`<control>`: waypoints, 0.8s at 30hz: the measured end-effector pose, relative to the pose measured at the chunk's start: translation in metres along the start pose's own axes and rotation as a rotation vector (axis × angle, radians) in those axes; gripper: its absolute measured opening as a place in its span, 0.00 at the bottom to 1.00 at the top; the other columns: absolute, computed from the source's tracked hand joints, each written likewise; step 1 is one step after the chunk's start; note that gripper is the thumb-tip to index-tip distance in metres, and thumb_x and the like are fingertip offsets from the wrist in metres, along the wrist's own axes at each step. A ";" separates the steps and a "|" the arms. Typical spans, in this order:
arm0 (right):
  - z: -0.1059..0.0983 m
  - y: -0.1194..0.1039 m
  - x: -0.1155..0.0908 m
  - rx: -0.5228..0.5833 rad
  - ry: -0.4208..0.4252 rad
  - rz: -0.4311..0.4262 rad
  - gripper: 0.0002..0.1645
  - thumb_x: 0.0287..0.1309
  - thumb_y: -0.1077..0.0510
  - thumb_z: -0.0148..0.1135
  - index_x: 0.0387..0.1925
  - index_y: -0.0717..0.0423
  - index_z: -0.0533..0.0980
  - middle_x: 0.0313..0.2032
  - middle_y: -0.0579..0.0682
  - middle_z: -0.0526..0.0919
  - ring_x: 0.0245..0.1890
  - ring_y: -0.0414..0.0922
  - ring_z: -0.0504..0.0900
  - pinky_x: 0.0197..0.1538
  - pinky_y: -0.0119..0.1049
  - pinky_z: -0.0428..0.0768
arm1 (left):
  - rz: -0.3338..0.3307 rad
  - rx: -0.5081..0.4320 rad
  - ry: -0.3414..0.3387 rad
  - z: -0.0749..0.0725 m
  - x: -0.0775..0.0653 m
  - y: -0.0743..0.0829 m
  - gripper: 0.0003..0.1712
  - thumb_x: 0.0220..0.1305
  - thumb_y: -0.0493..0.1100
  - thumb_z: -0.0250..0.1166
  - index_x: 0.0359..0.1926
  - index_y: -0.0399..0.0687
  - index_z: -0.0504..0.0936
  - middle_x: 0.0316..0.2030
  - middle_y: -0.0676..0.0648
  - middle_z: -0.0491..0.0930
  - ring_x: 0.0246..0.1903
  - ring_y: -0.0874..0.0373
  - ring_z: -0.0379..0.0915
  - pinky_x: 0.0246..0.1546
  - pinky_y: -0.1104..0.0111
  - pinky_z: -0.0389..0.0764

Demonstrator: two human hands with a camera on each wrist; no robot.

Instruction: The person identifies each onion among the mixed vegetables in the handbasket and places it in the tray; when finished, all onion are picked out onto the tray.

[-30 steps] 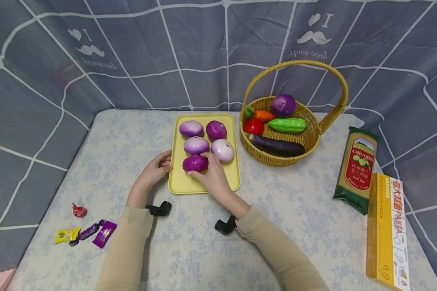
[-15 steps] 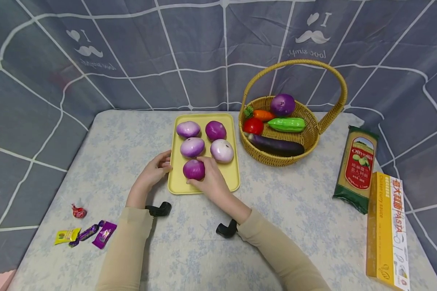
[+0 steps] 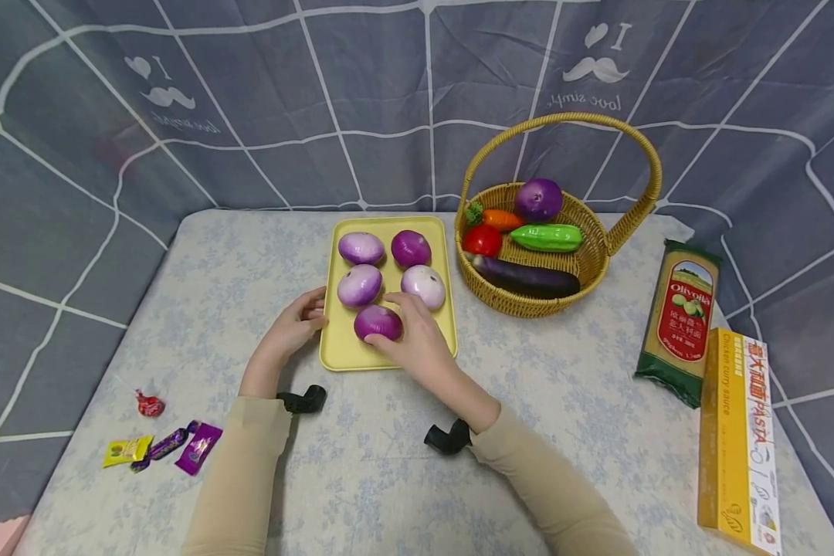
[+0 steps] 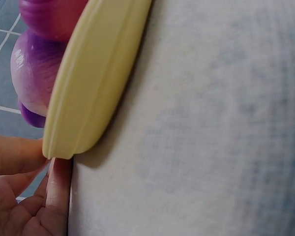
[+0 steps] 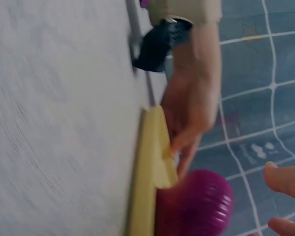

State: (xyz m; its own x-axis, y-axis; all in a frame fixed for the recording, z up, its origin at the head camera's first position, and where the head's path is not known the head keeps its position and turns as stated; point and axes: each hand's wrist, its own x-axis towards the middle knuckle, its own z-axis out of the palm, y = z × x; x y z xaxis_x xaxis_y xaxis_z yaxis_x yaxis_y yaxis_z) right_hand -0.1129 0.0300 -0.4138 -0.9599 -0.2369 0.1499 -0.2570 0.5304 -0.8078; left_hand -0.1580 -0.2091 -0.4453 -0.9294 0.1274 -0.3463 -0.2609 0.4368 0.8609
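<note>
A yellow tray (image 3: 357, 357) holds several toy onions in shades of purple and white. My left hand (image 3: 294, 326) grips its left rim; in the left wrist view the thumb (image 4: 17, 153) lies above the rim and a finger below. My right hand (image 3: 420, 340) reaches over the tray's front part, thumb and fingers round a dark purple onion (image 3: 375, 323). In the right wrist view this onion (image 5: 201, 204) shows beside the tray edge, with two fingertips at the right. Behind it sit a striped onion (image 3: 359, 286) and a pale onion (image 3: 424, 287).
A wicker basket (image 3: 510, 303) with a tall handle holds toy vegetables, right of the tray. A spaghetti pack (image 3: 683, 320) and a yellow pasta box (image 3: 737, 440) lie far right. Wrapped candies (image 3: 170, 443) lie at the left. A grey curtain (image 3: 382, 100) hangs behind.
The dark purple onion first came toward me, away from the striped one, then shifted slightly right and turned with my right hand. The striped onion moved left. My left hand stayed put.
</note>
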 end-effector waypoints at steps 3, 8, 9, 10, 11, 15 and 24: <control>-0.019 0.000 0.004 0.023 0.039 0.021 0.33 0.55 0.51 0.73 0.60 0.57 0.73 0.59 0.54 0.75 0.61 0.52 0.74 0.65 0.48 0.72 | -0.002 0.000 0.001 0.000 0.000 -0.001 0.35 0.74 0.35 0.51 0.78 0.49 0.51 0.65 0.36 0.62 0.56 0.50 0.62 0.47 0.67 0.69; -0.054 0.008 0.017 0.054 0.136 0.034 0.27 0.59 0.52 0.69 0.57 0.57 0.75 0.57 0.55 0.78 0.59 0.54 0.76 0.64 0.49 0.74 | -0.009 0.000 0.002 0.000 0.001 -0.002 0.36 0.74 0.35 0.51 0.78 0.49 0.51 0.66 0.37 0.62 0.57 0.50 0.62 0.50 0.64 0.70; -0.062 0.011 0.020 0.058 0.156 0.041 0.26 0.60 0.52 0.68 0.57 0.57 0.76 0.56 0.56 0.79 0.58 0.54 0.76 0.63 0.48 0.74 | -0.010 -0.003 0.000 0.000 0.001 -0.002 0.36 0.74 0.35 0.51 0.78 0.49 0.50 0.66 0.36 0.62 0.57 0.49 0.62 0.52 0.64 0.70; -0.070 0.014 0.023 0.069 0.178 0.046 0.26 0.61 0.52 0.67 0.57 0.58 0.76 0.55 0.56 0.79 0.58 0.55 0.77 0.63 0.48 0.75 | -0.010 -0.006 0.001 0.000 0.001 -0.002 0.36 0.74 0.35 0.51 0.78 0.49 0.51 0.66 0.36 0.62 0.58 0.48 0.62 0.53 0.62 0.70; -0.077 0.017 0.026 0.083 0.196 0.051 0.25 0.62 0.52 0.66 0.57 0.59 0.76 0.55 0.56 0.80 0.58 0.55 0.77 0.64 0.47 0.75 | -0.009 -0.008 0.000 0.001 0.001 -0.002 0.36 0.74 0.35 0.51 0.78 0.49 0.51 0.66 0.36 0.61 0.58 0.48 0.62 0.55 0.61 0.70; -0.108 0.028 0.037 0.119 0.278 0.079 0.24 0.63 0.52 0.65 0.56 0.61 0.76 0.54 0.57 0.80 0.57 0.54 0.78 0.63 0.48 0.75 | -0.001 -0.014 0.001 0.001 0.001 -0.002 0.36 0.74 0.35 0.50 0.78 0.48 0.50 0.67 0.36 0.61 0.60 0.46 0.61 0.58 0.59 0.69; -0.163 0.044 0.068 0.089 0.448 0.227 0.27 0.64 0.48 0.63 0.58 0.60 0.73 0.56 0.57 0.79 0.57 0.50 0.77 0.63 0.41 0.75 | 0.011 -0.010 0.002 0.000 0.000 -0.003 0.36 0.74 0.35 0.50 0.78 0.47 0.50 0.66 0.35 0.61 0.59 0.47 0.62 0.58 0.59 0.70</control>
State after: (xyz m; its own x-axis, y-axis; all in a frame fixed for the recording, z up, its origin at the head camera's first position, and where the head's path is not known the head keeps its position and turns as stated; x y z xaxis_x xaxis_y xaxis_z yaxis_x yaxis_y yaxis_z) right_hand -0.2074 0.1700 -0.3467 -0.9492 0.2588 0.1789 -0.0447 0.4520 -0.8909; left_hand -0.1572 -0.2100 -0.4481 -0.9327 0.1307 -0.3361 -0.2532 0.4263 0.8684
